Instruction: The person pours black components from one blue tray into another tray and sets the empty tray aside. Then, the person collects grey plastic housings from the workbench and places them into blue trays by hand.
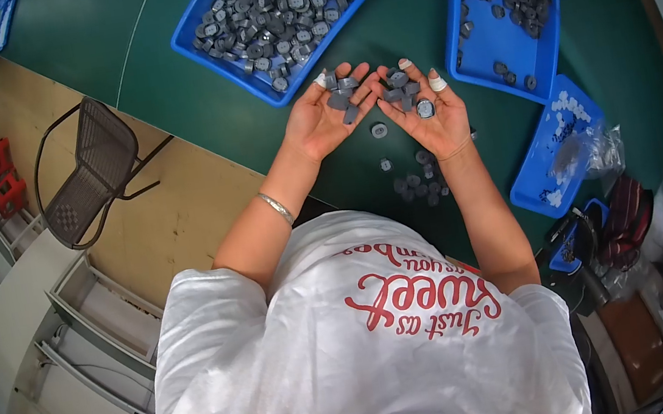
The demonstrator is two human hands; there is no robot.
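Palm up over the green table [245, 147], my left hand [318, 119] holds several small grey round parts [344, 95], with its fingers slightly curled. Beside it my right hand [434, 119], also palm up, carries another small pile of grey parts [399, 87], and one part with a pale face [425, 108] lies on its palm. The fingertips of the two hands nearly meet. White tape wraps some fingertips. Single grey parts [378, 130] and a loose cluster [421, 186] lie on the table between my forearms.
Ahead is a blue tray [185, 47] heaped with grey parts; another blue tray [464, 89] holds more at the right. A smaller blue tray [522, 189] carries white and black bits and a plastic bag [604, 152]. A chair [90, 170] stands left.
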